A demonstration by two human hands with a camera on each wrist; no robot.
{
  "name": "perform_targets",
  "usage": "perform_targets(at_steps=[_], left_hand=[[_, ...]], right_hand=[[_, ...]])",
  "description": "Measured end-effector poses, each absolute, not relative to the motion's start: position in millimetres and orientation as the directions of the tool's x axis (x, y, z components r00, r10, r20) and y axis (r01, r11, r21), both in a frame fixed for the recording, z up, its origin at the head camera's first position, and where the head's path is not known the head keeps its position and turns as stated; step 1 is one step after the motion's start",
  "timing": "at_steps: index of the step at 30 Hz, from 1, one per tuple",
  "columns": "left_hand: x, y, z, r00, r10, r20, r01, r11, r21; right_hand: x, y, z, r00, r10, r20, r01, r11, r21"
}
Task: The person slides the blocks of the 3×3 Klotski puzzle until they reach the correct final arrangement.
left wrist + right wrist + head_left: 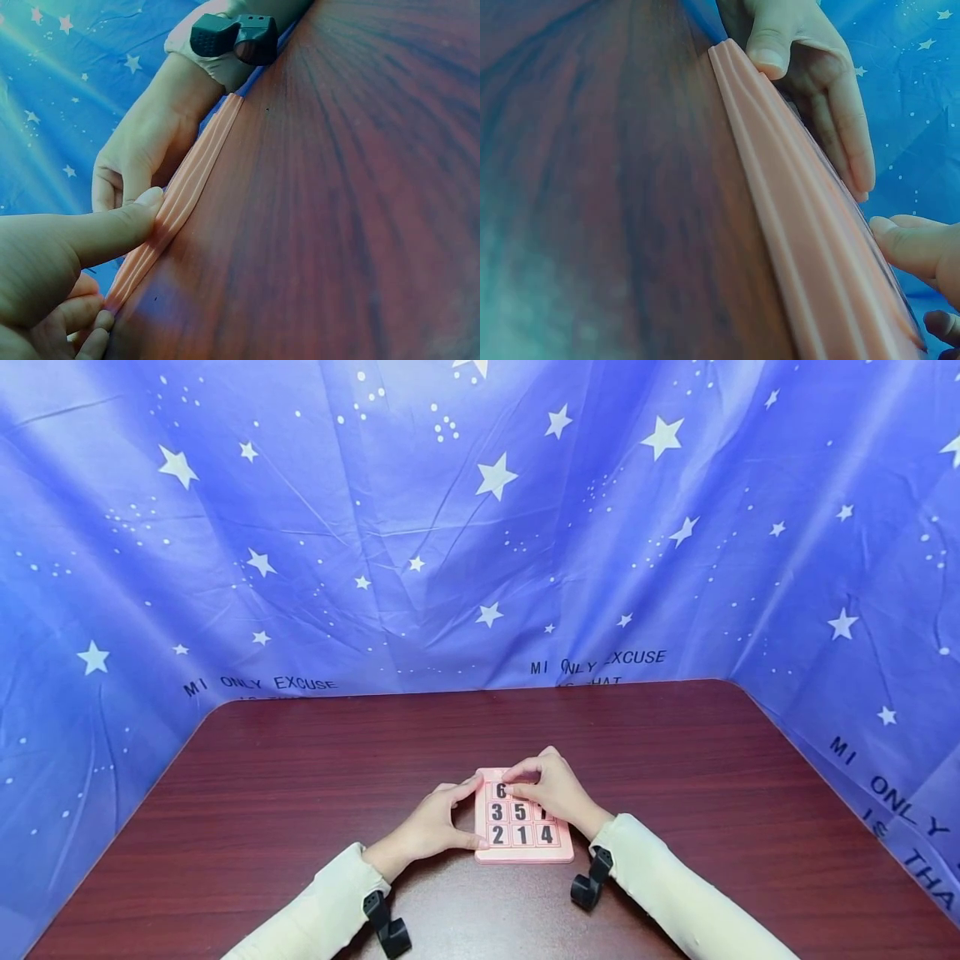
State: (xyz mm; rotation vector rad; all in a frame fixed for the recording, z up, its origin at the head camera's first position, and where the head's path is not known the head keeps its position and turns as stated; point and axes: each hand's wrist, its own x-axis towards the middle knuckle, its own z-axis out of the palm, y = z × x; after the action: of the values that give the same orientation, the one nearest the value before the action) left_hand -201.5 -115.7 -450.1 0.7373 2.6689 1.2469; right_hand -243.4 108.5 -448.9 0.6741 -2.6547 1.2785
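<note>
Head view: on the table (300,793), the puzzle board (525,856) is gripped by the left hand (429,827); tile 6 (498,791) is touched, apparently for sliding, by the right hand (558,791); left wrist: the board's side is held; right wrist: pinching cannot be confirmed; a level push seems needed

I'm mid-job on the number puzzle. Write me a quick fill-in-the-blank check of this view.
In the head view, the bottom row of the pink puzzle reads 2, 1, ____. The left hand holds its ____ edge. The visible number nearest the thumb of the right hand is ____.

Missing words: 4; left; 6.
</note>
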Motion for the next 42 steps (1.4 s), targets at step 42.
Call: perform_targets(at_steps=[42], left_hand=[[-200,-115,-448,-0.875,0.469,0.119,0.387,0.531,0.754]], right_hand=[[-230,82,-444,-0.918,-0.254,0.305,-0.397,0.629,-0.668]])
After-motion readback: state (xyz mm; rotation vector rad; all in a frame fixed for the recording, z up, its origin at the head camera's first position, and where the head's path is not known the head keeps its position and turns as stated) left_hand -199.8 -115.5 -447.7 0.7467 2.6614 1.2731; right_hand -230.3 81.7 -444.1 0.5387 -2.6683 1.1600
